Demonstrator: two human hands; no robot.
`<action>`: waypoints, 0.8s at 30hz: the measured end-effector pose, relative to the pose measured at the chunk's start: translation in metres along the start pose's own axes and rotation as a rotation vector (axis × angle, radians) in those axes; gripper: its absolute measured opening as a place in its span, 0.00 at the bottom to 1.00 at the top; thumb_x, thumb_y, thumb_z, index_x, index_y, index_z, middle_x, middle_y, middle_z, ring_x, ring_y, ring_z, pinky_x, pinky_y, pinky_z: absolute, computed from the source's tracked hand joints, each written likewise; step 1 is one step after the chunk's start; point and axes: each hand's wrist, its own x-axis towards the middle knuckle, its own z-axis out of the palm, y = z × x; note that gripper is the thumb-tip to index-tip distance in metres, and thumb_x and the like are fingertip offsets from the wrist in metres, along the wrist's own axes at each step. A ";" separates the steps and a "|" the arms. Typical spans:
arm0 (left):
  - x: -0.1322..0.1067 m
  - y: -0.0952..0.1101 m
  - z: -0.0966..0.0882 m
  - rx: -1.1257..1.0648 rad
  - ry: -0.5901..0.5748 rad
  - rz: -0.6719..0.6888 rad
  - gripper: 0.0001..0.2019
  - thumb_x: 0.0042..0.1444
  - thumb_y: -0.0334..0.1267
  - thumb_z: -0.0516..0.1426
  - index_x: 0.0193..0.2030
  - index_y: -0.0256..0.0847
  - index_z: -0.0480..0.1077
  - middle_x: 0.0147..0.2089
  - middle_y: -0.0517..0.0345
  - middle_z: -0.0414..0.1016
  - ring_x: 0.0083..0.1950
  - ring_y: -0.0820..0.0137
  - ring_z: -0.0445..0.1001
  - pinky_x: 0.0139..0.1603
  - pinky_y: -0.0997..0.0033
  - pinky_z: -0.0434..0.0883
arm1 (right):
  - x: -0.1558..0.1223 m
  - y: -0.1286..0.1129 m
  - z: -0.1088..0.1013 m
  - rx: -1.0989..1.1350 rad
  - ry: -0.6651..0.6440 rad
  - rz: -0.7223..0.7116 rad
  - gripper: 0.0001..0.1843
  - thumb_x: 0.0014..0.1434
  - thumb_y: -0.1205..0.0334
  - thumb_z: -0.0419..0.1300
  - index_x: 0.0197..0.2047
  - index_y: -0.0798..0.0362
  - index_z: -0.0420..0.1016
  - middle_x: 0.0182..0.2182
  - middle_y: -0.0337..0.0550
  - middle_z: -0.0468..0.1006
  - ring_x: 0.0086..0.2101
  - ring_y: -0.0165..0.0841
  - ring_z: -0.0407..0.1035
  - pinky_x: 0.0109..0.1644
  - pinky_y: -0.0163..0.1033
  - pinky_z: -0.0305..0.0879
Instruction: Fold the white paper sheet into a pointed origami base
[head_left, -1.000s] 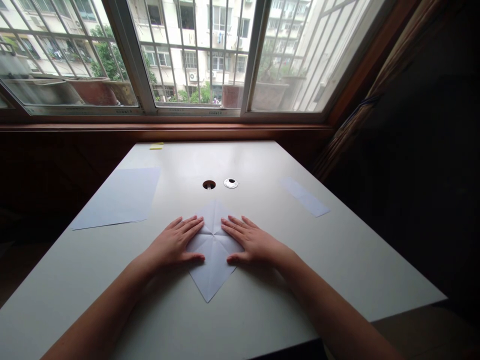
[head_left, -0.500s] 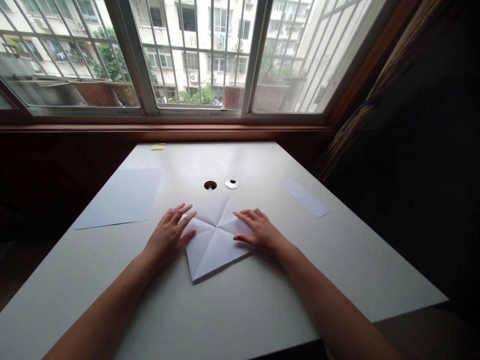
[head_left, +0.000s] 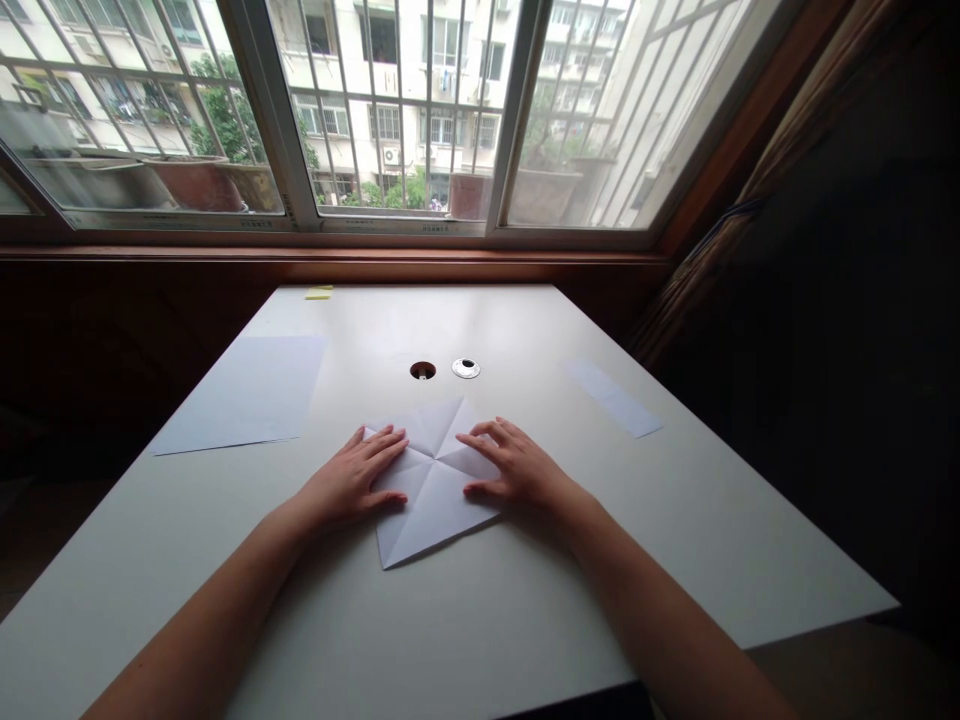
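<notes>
A creased square of white paper (head_left: 427, 505) lies on the white table in front of me, its fold lines crossing near the middle. My left hand (head_left: 356, 475) rests over the paper's left side with fingers spread, fingertips on the sheet. At the right side, my right hand (head_left: 517, 465) is over the edge with fingers curved and thumb apart from them. Its palm covers the paper's right corner. Neither hand is closed round anything.
A larger white sheet (head_left: 244, 390) lies at the left, and a narrow paper strip (head_left: 615, 398) at the right. Beyond the creased paper are a round table hole (head_left: 423, 371) and a silver ring cover (head_left: 466, 369). A yellow slip (head_left: 319, 293) sits at the far edge.
My left hand has moved right, farther onto the paper, and its fingers lie flatter. My right hand has shifted slightly, its fingers more bent. The paper has barely moved.
</notes>
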 end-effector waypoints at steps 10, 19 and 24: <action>0.001 0.003 -0.004 -0.050 0.006 0.047 0.35 0.62 0.58 0.53 0.72 0.48 0.51 0.73 0.50 0.53 0.73 0.53 0.50 0.73 0.44 0.47 | -0.004 -0.002 -0.002 0.136 -0.224 0.009 0.52 0.50 0.27 0.59 0.70 0.46 0.55 0.70 0.45 0.51 0.68 0.49 0.46 0.72 0.55 0.39; 0.001 0.004 0.002 0.068 0.103 -0.051 0.26 0.67 0.51 0.48 0.69 0.46 0.58 0.71 0.50 0.58 0.71 0.55 0.56 0.71 0.47 0.54 | -0.004 -0.010 -0.002 0.065 -0.194 0.115 0.52 0.50 0.24 0.55 0.70 0.45 0.54 0.68 0.43 0.57 0.64 0.49 0.53 0.68 0.53 0.46; 0.001 0.006 0.006 0.057 0.048 -0.042 0.42 0.57 0.65 0.52 0.72 0.44 0.52 0.73 0.48 0.53 0.73 0.52 0.52 0.73 0.48 0.50 | -0.004 -0.010 0.000 0.018 -0.150 0.106 0.50 0.51 0.24 0.53 0.69 0.44 0.57 0.67 0.45 0.61 0.63 0.49 0.56 0.67 0.54 0.48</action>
